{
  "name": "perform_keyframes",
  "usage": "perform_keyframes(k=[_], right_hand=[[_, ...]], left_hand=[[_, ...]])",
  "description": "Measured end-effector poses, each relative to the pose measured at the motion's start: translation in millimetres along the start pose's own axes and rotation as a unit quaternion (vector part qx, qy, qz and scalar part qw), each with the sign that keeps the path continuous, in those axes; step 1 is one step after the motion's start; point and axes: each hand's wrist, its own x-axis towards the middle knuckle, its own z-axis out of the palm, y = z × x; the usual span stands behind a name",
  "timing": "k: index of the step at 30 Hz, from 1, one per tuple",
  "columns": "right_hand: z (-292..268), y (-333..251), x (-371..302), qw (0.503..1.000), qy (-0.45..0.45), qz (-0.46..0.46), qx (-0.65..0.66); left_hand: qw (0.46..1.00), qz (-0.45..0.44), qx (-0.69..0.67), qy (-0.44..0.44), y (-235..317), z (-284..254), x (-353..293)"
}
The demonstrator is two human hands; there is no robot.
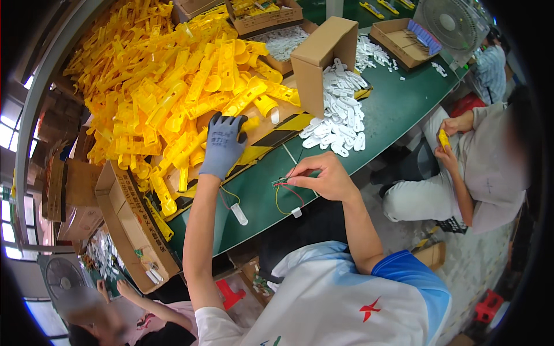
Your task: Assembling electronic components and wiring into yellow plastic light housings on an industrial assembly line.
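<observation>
My left hand (223,145), in a grey-blue glove with dark fingertips, is at the near edge of the heap of yellow plastic casings (167,104). Its fingers curl around the end of one yellow casing (250,123), partly hidden by the glove. Bare, my right hand (326,180) pinches a small green circuit board (279,183) between thumb and fingertips above the green table. Red and yellow wires run from the board to a small white connector (296,212). Below my left wrist, thin wires lead to a white plastic piece (238,214).
White flat pieces (337,109) spill from a tipped cardboard box (326,63). An open cardboard tray (130,222) stands at the left. Farther back are another box (404,43) and a fan (449,23). One co-worker (461,161) sits at right, another (144,314) at lower left.
</observation>
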Motion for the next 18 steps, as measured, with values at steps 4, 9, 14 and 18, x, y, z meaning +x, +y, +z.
perform_keyframes(k=[4, 9, 14, 18], right_hand=[[-9, 29, 1, 0.992, 0.033, -0.055, 0.106], [-4, 48, 13, 0.896, 0.064, -0.143, 0.416], [18, 46, 17, 0.889, 0.124, -0.037, 0.44], [32, 42, 29, 0.852, 0.126, 0.008, 0.508]], left_hand=[[0.982, 0.059, -0.104, 0.148, 32, -30, -16], [0.969, 0.163, -0.072, 0.169, 86, -33, -57], [0.918, 0.145, -0.344, 0.138, 101, -9, -63], [0.677, -0.047, -0.668, 0.304, 110, 5, -63]])
